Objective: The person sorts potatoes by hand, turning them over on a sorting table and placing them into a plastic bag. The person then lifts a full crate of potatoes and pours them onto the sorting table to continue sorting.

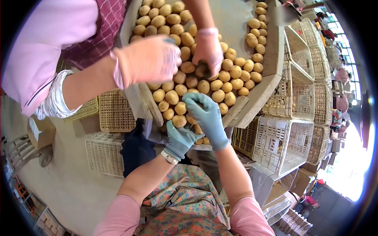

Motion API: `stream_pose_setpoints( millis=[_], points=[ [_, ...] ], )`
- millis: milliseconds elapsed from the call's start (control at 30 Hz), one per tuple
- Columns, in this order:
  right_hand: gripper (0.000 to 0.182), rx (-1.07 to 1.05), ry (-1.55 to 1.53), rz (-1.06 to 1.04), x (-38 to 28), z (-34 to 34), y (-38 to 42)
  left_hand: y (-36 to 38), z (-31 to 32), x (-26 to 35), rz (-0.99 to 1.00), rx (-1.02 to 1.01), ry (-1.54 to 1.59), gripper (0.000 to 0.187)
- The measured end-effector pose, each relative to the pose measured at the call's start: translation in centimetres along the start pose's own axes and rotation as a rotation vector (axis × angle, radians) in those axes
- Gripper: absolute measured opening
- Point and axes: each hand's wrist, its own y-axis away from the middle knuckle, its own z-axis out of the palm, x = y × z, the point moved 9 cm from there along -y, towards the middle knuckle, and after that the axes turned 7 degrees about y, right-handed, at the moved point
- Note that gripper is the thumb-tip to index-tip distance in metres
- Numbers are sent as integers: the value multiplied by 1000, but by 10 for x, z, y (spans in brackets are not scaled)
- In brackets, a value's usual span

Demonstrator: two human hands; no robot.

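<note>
Potatoes (236,72) crowd the tabletop (232,19) here, packed down to its narrow near end. There, the person's gloved left hand (182,139) sits at the edge, thumb and fingers apart; the right hand (206,116) curls above the potatoes, though I can't tell whether it grips one. Across from them, a co-worker's pink-gloved hand (208,49) touches a dark potato (202,70).

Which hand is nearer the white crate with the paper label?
Right. The right hand is left of the labelled crate in the view, apart from it; the left hand is farther left.
</note>
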Motion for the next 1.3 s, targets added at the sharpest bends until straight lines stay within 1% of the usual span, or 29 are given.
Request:
stream_pose_setpoints(
  millis=[33, 67, 100, 167, 200, 233, 267, 300, 333, 467, 533, 567, 600, 633, 700, 733, 800, 833, 867, 900, 967, 1033, 1067, 1100, 1133, 1167, 1233, 1267, 1300],
  points=[
    [26, -67, -294, 122, 9, 11, 9, -1, 2, 0, 1, 2, 22, 77],
    [36, -113, -276, -64, 10, 19, 24, -1, 4, 0, -6, -2, 51, 77],
    [48, -135, -936, 259, 37, 40, 37, -2, 2, -1, -23, -3, 85, 77],
    [56, -284, -1564, 567, 38, 58, 54, -7, -18, -6, -134, -78, 262, 77],
    [64, -224, -1635, 593, 41, 60, 57, -11, -64, -5, -316, -156, 656, 77],
    [64, -231, -1634, 599, 39, 61, 62, -14, -117, -4, -610, -156, 1144, 77],
    [66, -272, -1679, 562, 30, 59, 65, -16, -24, -2, -285, -188, 595, 76],
    [68, -310, -1723, 522, 23, 58, 67, -17, 24, 0, -215, -170, 451, 76],
    [70, -343, -1756, 509, 20, 58, 68, -18, 51, 2, -231, -177, 477, 75],
    [69, -406, -1707, 453, 3, 57, 68, -11, 84, 1, -341, -228, 786, 72],
    [72, -267, -1150, 354, 10, 48, 69, -5, 63, -5, -381, -206, 1103, 71],
    [72, -264, -1152, 356, 14, 46, 72, 4, 43, -9, -405, -197, 1347, 70],
    [75, -198, -639, 187, 17, 32, 70, 13, 32, -16, -428, -189, 1540, 70],
    [78, -127, -127, 19, 11, 21, 71, 12, 21, -16, -428, -189, 1538, 70],
    [82, -27, -258, 81, 1, 19, 75, 9, 21, -19, -217, -345, 346, 84],
    [80, -11, -285, 78, 2, 17, 77, 12, 21, -18, -219, -341, 343, 84],
    [77, 16, -312, 81, 9, 12, 85, 16, 10, -23, -189, 16, 226, 81],
    [73, 6, -201, 44, 14, 9, 90, 12, -1, -21, -194, 22, 223, 81],
    [69, -6, -93, 7, 17, 6, 97, 7, -18, -13, -161, 2, 33, 84],
    [57, -63, -83, 79, 26, 2, 112, 4, -15, -10, -129, -18, -156, 87],
    [47, -94, -707, 564, 79, -4, 171, -1, -2, -3, 7, 69, -129, 92],
    [50, 82, -949, 631, 137, -57, 228, 0, 11, -5, 14, 81, -93, 88],
    [48, 251, -956, 592, 164, -100, 255, 0, 10, -4, 14, 84, -88, 88],
    [44, 411, -1170, 559, 195, -144, 289, -1, 9, -2, 23, 67, -100, 87],
    [41, 573, -1013, 574, 232, -206, 341, -2, 7, -2, 28, 52, -112, 86],
    [33, 852, -810, 548, 236, -267, 377, -2, -4, -1, 21, 55, -109, 86],
    [36, 1236, -663, 294, 275, -379, 474, -3, -6, 10, 151, -113, -823, 85],
    [36, 1238, -663, 286, 274, -379, 472, -3, -5, 0, 45, 85, -118, 91],
    [36, 1145, -565, 289, 270, -376, 460, -4, -2, -2, 43, 78, -119, 91]
  ],
)
